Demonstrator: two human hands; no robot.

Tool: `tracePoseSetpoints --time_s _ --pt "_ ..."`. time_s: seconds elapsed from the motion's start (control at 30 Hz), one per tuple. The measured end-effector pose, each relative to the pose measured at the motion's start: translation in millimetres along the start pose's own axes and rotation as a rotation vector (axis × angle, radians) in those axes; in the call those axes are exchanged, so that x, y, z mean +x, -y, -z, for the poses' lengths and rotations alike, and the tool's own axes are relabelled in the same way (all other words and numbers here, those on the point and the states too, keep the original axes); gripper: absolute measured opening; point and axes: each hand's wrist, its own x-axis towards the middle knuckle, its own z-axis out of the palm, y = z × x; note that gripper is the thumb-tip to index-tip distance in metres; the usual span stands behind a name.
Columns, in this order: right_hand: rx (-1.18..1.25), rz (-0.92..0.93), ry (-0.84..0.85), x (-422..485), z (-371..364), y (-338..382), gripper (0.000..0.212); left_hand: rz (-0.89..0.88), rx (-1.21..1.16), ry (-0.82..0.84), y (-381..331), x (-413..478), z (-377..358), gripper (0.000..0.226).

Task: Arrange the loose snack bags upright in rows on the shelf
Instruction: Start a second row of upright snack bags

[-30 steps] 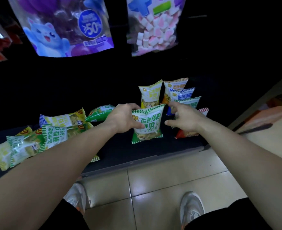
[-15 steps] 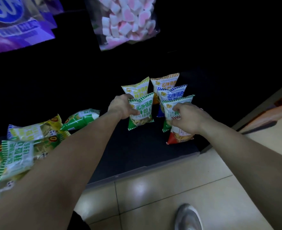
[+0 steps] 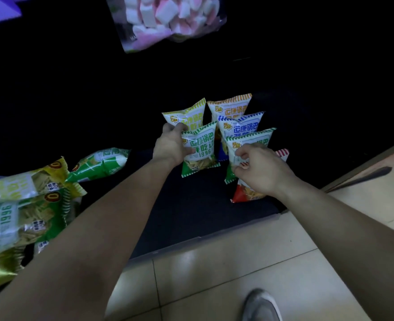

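On the dark shelf (image 3: 191,212) small snack bags stand upright in two rows. My left hand (image 3: 170,147) grips a green bag (image 3: 201,149) by its left side, upright in front of a yellow-green bag (image 3: 189,114). My right hand (image 3: 258,170) pinches a second green bag (image 3: 251,142) at its left edge, in the right row behind a red bag (image 3: 244,194) and in front of a blue bag (image 3: 242,123) and an orange bag (image 3: 230,107). Several loose bags (image 3: 24,205) lie flat in a heap at the left, with one green bag (image 3: 98,163) lying apart.
A bag of pink and white marshmallows (image 3: 168,17) hangs above the shelf. The shelf's front edge meets a tiled floor (image 3: 214,274), where a shoe (image 3: 261,304) shows. A shelf post (image 3: 365,167) runs diagonally at the right.
My left hand has carried the green bag back and set it upright in front of the yellow-green bag. My right hand has taken hold of the green bag in the right row. The view drifted right.
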Motion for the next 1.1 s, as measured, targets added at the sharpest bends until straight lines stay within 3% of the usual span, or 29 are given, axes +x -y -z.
tracePoseSetpoints --time_s 0.2,0.4,0.7,1.1 --pt "-0.053 -0.009 0.044 -6.0 -0.8 8.0 0.051 0.005 0.042 0.051 -7.1 -13.2 22.6 0.087" --pt "-0.082 -0.017 0.107 -20.8 7.7 34.9 0.058 -0.003 0.131 0.14 5.6 -47.9 89.1 0.085" --pt "-0.199 0.121 0.114 -55.9 22.3 129.4 0.057 0.036 0.358 0.192 62.4 -168.8 218.3 0.075" --pt "-0.222 0.286 0.246 -96.3 -72.3 259.0 0.064 0.221 0.375 0.271 183.6 -286.2 285.6 0.084"
